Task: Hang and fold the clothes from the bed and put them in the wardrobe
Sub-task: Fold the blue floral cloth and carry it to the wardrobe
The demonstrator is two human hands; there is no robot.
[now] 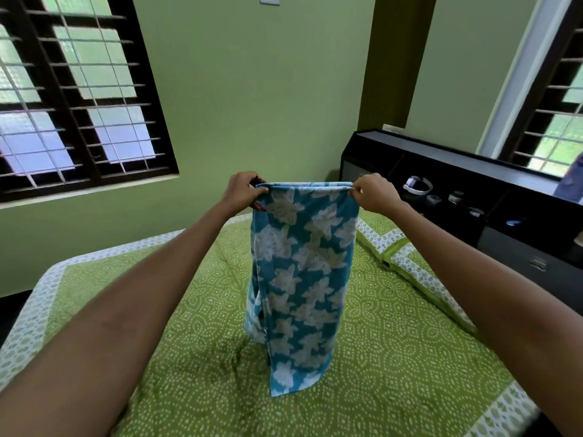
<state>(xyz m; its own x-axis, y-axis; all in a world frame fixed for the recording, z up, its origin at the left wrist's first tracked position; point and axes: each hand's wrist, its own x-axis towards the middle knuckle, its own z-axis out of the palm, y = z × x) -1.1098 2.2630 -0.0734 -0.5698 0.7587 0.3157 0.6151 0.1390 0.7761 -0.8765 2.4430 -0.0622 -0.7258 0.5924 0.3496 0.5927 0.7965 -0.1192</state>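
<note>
- The left hand (244, 192) and right hand (373, 193) were held apart, each pinching one top corner of the blue floral cloth (303, 275) between curled fingers and thumb.
- The cloth hung in the air above the bed (394, 357), already doubled lengthwise, its lower edge just meeting or nearly meeting the green sheet; which one was hard to tell.
- The layers did not line up on the left side, where a loose edge strayed out; a fold made from there would likely have come out crooked.
- The pinch grips were small, so a corner could have slipped and let the stacked layers fall open.
- A dark headboard shelf (473, 171) stood to the right, holding small items.
</note>
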